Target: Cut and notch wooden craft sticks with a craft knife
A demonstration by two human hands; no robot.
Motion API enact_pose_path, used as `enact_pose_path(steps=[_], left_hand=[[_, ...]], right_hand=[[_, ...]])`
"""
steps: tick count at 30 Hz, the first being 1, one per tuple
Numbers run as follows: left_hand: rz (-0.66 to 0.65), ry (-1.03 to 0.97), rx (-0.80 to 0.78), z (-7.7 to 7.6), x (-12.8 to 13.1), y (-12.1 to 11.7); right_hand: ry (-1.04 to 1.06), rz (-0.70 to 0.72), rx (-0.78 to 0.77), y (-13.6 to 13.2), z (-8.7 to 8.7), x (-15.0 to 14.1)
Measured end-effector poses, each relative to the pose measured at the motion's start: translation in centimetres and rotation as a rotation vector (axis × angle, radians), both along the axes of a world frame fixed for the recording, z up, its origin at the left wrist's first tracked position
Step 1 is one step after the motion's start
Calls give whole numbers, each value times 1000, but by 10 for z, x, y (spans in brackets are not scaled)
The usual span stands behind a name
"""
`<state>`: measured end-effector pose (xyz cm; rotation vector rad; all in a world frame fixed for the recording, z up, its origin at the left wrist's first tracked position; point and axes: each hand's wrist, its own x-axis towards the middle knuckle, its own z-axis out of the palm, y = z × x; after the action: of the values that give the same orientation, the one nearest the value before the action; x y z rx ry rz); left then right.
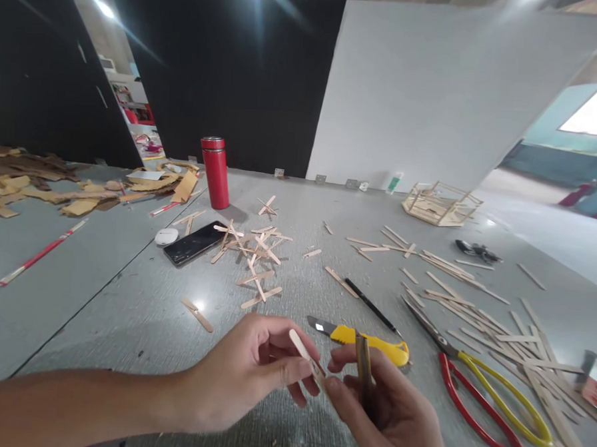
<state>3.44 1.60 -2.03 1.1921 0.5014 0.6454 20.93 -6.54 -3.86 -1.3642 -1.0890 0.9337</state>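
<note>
Closest to the camera, over a grey tabletop (123, 328), the right hand (393, 412) is seen curled around a narrow brown object (364, 364), whose exact kind cannot be told. By the left hand (241, 370), a small wooden stick (299, 345) is pinched between thumb and fingers, its rounded tip slanted up and its lower end brought to the right thumb; whether it is gripped there too cannot be told.

Just beyond the right hand, a yellow utility knife (343, 334) is laid with its blade turned left, a black pen (371, 305) set slantwise past it. To the right, scissors (452, 351) with one red and one yellow handle are rested near loose sticks (551, 365), which are strewn across that side. Farther back, an open wooden frame (429, 209) is stood near the white panel (410, 89).

Left of centre, crossed sticks (270, 250) are heaped beside a dark phone (195, 243), by which a white rounded case (166, 237) is placed. Behind them a red bottle (215, 176) is stood upright; at far left, torn brown scraps (24, 192) are piled.
</note>
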Motion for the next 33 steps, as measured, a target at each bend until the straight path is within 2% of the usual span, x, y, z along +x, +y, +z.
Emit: enact_pose_path(steps=[8, 17, 22, 33], left_hand=[[-7, 60, 26, -3, 0, -3], [-16, 69, 5, -6, 1, -4], [-18, 92, 16, -7, 3, -2], [-53, 103, 14, -9, 3, -3]], right_hand=[[-83, -24, 215, -5, -12, -7], [-126, 27, 275, -4, -15, -4], [-220, 71, 304, 0, -17, 2], [-223, 222, 227, 1, -24, 12]])
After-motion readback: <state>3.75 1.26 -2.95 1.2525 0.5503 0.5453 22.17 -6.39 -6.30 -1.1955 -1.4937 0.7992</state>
